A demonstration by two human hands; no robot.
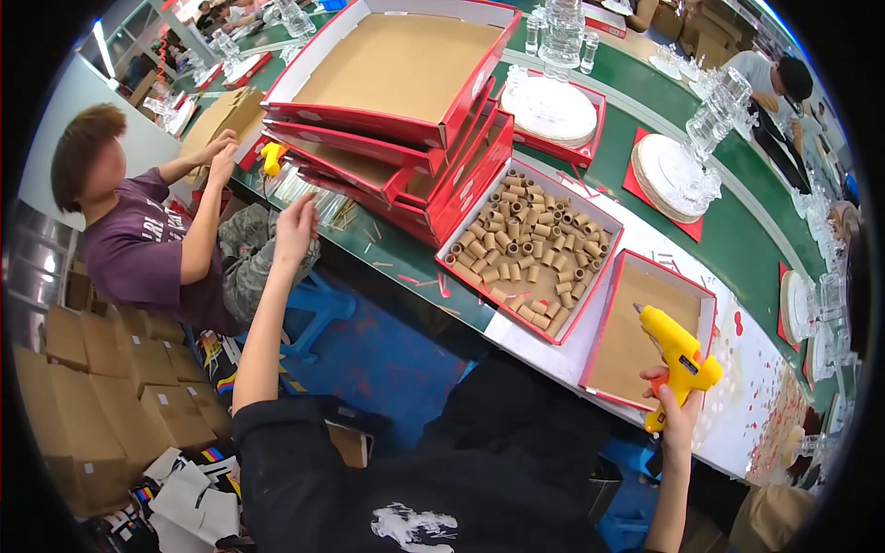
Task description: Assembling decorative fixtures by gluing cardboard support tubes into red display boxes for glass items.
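My right hand point(676, 410) grips the handle of a yellow glue gun point(673, 354), its nozzle pointing up-left over an empty red-rimmed cardboard tray point(636, 341). My left hand point(297, 224) is stretched far out to the left, fingers apart, touching a row of clear glass tubes point(318, 201) lying at the table's edge below a stack of red trays point(406, 120). Between my hands sits a red-rimmed tray point(530, 249) full of short cardboard tubes.
A person in a purple shirt point(138, 249) sits at my left, both hands raised by the stack. Glass stands on round plates point(678, 166) line the green table point(737, 249). Cardboard boxes point(101, 378) pile on the floor at left. Another person point(770, 88) works at far right.
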